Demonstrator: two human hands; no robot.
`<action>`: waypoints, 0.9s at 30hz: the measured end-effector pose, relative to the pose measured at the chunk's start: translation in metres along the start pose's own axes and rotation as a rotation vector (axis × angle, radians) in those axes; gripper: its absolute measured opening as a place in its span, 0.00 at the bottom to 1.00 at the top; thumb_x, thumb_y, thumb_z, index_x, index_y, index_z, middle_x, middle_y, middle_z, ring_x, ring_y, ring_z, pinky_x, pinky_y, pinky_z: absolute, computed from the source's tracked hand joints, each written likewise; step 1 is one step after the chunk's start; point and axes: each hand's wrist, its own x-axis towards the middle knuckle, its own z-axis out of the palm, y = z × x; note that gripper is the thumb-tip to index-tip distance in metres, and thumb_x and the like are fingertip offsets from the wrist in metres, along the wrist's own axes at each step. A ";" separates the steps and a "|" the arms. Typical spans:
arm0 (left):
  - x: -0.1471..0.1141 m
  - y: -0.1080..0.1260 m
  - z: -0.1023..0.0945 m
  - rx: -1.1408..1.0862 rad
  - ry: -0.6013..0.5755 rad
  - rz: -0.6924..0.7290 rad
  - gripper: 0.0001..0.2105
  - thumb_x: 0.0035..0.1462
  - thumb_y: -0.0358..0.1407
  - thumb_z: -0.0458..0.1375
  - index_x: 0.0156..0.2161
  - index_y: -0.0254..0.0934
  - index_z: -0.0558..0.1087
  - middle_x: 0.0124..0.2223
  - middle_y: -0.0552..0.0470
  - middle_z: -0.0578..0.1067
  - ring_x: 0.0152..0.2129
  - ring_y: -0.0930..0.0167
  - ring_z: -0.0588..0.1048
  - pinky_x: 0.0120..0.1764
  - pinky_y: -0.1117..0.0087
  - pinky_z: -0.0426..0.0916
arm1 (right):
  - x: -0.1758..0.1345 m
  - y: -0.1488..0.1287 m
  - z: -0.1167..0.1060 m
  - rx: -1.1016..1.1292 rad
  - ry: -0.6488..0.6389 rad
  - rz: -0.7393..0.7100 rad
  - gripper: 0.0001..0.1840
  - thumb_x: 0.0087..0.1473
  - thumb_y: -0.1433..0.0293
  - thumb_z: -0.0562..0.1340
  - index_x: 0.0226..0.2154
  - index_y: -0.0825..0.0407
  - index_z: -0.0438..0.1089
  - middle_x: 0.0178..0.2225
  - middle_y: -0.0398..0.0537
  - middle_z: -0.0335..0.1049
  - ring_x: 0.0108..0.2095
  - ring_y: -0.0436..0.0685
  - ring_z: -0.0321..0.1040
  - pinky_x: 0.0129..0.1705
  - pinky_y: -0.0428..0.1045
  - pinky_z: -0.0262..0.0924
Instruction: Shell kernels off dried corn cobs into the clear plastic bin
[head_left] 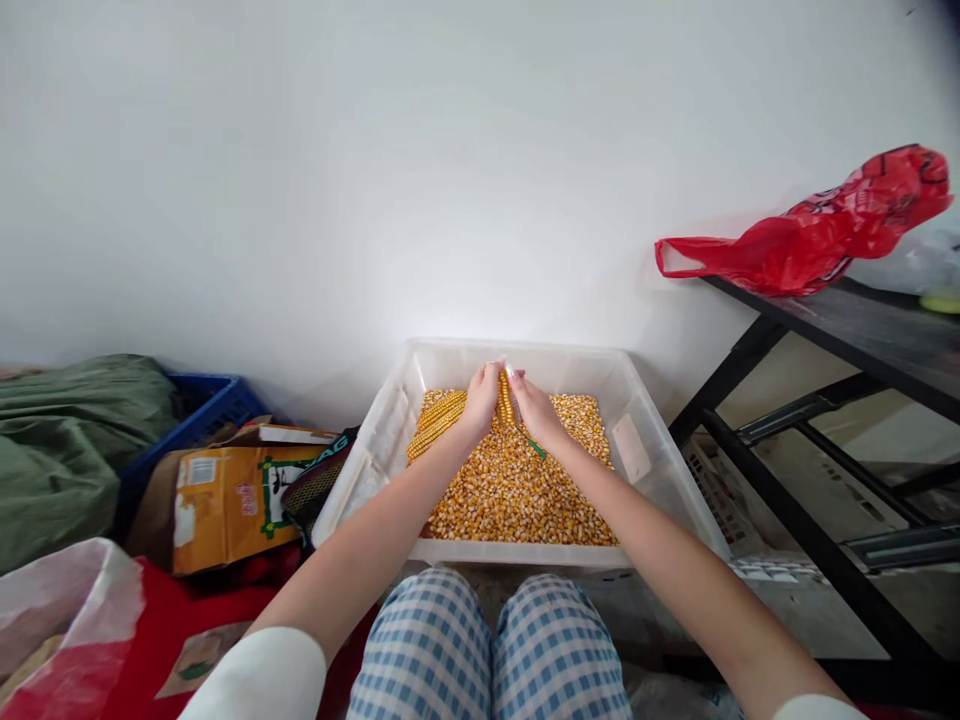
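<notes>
A yellow ear of corn (505,400) stands between my two hands over a bed of loose kernels (517,500). My left hand (482,396) is closed round its left side. On its other side my right hand (534,404) presses against it, fingers bent near the top. Several more ears of corn (439,425) lie just left of my left hand, partly behind that forearm. Below my right hand a small green object (536,449) rests on the kernels; its kind I cannot make out. Everything sits inside a translucent plastic bin (525,553).
To the right, a black metal frame table (885,330) bears a red plastic bag (832,230). On the left are an orange cardboard box (232,505), a blue crate (217,400), a green cloth (75,440) and a red and white bag (105,630). A white wall (375,180) rises behind the bin.
</notes>
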 end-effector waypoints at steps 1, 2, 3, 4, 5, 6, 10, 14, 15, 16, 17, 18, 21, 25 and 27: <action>-0.002 -0.001 0.001 0.063 -0.018 0.056 0.09 0.49 0.40 0.56 0.29 0.35 0.70 0.25 0.49 0.76 0.29 0.67 0.75 0.39 0.68 0.67 | -0.001 0.000 0.001 0.012 -0.011 -0.001 0.32 0.57 0.48 0.41 0.40 0.51 0.69 0.32 0.48 0.70 0.37 0.54 0.67 0.42 0.48 0.60; -0.004 -0.002 0.002 0.120 -0.040 0.106 0.09 0.50 0.40 0.55 0.28 0.36 0.70 0.25 0.50 0.76 0.29 0.67 0.75 0.39 0.68 0.66 | -0.002 0.001 0.003 0.026 -0.009 -0.011 0.32 0.57 0.48 0.40 0.40 0.52 0.69 0.33 0.48 0.70 0.37 0.54 0.67 0.42 0.48 0.60; -0.006 -0.003 0.003 0.160 -0.061 0.140 0.09 0.51 0.40 0.54 0.27 0.36 0.69 0.25 0.50 0.76 0.29 0.67 0.74 0.39 0.68 0.66 | -0.003 0.002 0.003 0.037 0.000 -0.021 0.33 0.58 0.49 0.40 0.40 0.52 0.69 0.33 0.49 0.71 0.38 0.54 0.67 0.43 0.48 0.59; -0.007 -0.003 0.003 0.178 -0.063 0.150 0.09 0.51 0.40 0.54 0.26 0.36 0.69 0.25 0.50 0.75 0.29 0.67 0.74 0.38 0.68 0.66 | -0.003 0.002 0.004 0.037 0.006 -0.027 0.33 0.58 0.49 0.40 0.40 0.53 0.69 0.34 0.49 0.71 0.38 0.54 0.67 0.43 0.48 0.59; -0.007 -0.004 0.003 0.186 -0.061 0.149 0.09 0.51 0.40 0.54 0.26 0.37 0.68 0.25 0.50 0.75 0.29 0.66 0.74 0.38 0.67 0.66 | -0.003 0.003 0.003 0.023 0.008 -0.030 0.32 0.59 0.50 0.39 0.39 0.53 0.70 0.35 0.50 0.71 0.38 0.54 0.67 0.42 0.48 0.59; -0.007 -0.004 0.003 0.190 -0.060 0.146 0.09 0.51 0.40 0.54 0.25 0.37 0.68 0.25 0.50 0.75 0.28 0.66 0.74 0.37 0.67 0.66 | -0.003 0.002 0.003 -0.004 0.008 -0.028 0.32 0.59 0.51 0.39 0.38 0.53 0.70 0.34 0.51 0.71 0.38 0.55 0.67 0.41 0.48 0.59; -0.003 -0.005 0.001 0.219 -0.057 0.131 0.09 0.50 0.40 0.54 0.25 0.37 0.66 0.24 0.51 0.74 0.28 0.66 0.74 0.35 0.68 0.66 | -0.003 0.002 0.000 -0.105 0.032 0.009 0.31 0.59 0.53 0.41 0.31 0.54 0.71 0.29 0.53 0.71 0.34 0.56 0.68 0.38 0.48 0.58; 0.000 -0.008 0.000 0.226 -0.017 0.139 0.10 0.49 0.42 0.56 0.26 0.37 0.67 0.25 0.52 0.74 0.30 0.67 0.74 0.36 0.69 0.66 | 0.002 0.009 0.004 0.126 0.125 0.180 0.30 0.57 0.51 0.44 0.29 0.55 0.71 0.26 0.51 0.71 0.31 0.55 0.68 0.34 0.47 0.59; 0.000 -0.008 0.000 0.207 -0.028 0.133 0.11 0.49 0.43 0.55 0.26 0.36 0.67 0.26 0.51 0.74 0.31 0.66 0.74 0.37 0.68 0.66 | 0.003 0.010 0.005 0.228 0.142 0.225 0.30 0.56 0.50 0.45 0.30 0.55 0.71 0.26 0.49 0.71 0.29 0.54 0.68 0.32 0.46 0.59; 0.000 -0.008 0.001 0.178 -0.050 0.120 0.12 0.50 0.44 0.55 0.27 0.36 0.68 0.27 0.51 0.75 0.32 0.66 0.74 0.38 0.67 0.67 | 0.005 0.011 0.005 0.329 0.151 0.255 0.30 0.55 0.50 0.45 0.31 0.55 0.70 0.26 0.48 0.71 0.28 0.53 0.67 0.31 0.46 0.59; 0.000 -0.007 0.002 0.144 -0.076 0.103 0.13 0.50 0.45 0.54 0.28 0.35 0.68 0.28 0.50 0.75 0.33 0.65 0.75 0.38 0.66 0.67 | 0.007 0.012 0.005 0.415 0.150 0.277 0.30 0.54 0.49 0.45 0.32 0.55 0.70 0.26 0.47 0.71 0.26 0.52 0.67 0.29 0.45 0.58; 0.000 -0.006 0.002 0.114 -0.097 0.089 0.13 0.51 0.45 0.54 0.29 0.35 0.67 0.29 0.49 0.76 0.33 0.64 0.75 0.39 0.65 0.67 | 0.008 0.011 0.004 0.477 0.142 0.291 0.30 0.54 0.48 0.45 0.33 0.55 0.70 0.26 0.46 0.71 0.25 0.51 0.66 0.28 0.45 0.58; 0.001 -0.003 0.001 0.089 -0.054 0.102 0.15 0.51 0.48 0.54 0.30 0.36 0.66 0.31 0.47 0.76 0.34 0.63 0.75 0.40 0.64 0.67 | 0.007 0.003 -0.002 0.488 0.062 0.276 0.32 0.52 0.45 0.45 0.34 0.54 0.69 0.25 0.45 0.70 0.21 0.49 0.63 0.22 0.43 0.55; 0.003 -0.002 -0.003 0.103 0.029 0.133 0.18 0.51 0.52 0.53 0.31 0.36 0.67 0.32 0.45 0.77 0.37 0.63 0.75 0.43 0.62 0.65 | -0.003 -0.006 -0.002 0.311 -0.122 0.119 0.30 0.49 0.44 0.51 0.38 0.51 0.69 0.29 0.45 0.69 0.24 0.51 0.64 0.21 0.44 0.55; 0.003 -0.004 -0.004 0.087 -0.018 0.106 0.19 0.51 0.52 0.52 0.32 0.36 0.68 0.33 0.44 0.77 0.37 0.62 0.75 0.44 0.61 0.65 | -0.010 -0.007 0.003 0.243 -0.102 0.062 0.29 0.51 0.45 0.51 0.43 0.50 0.67 0.30 0.46 0.69 0.26 0.52 0.64 0.24 0.45 0.58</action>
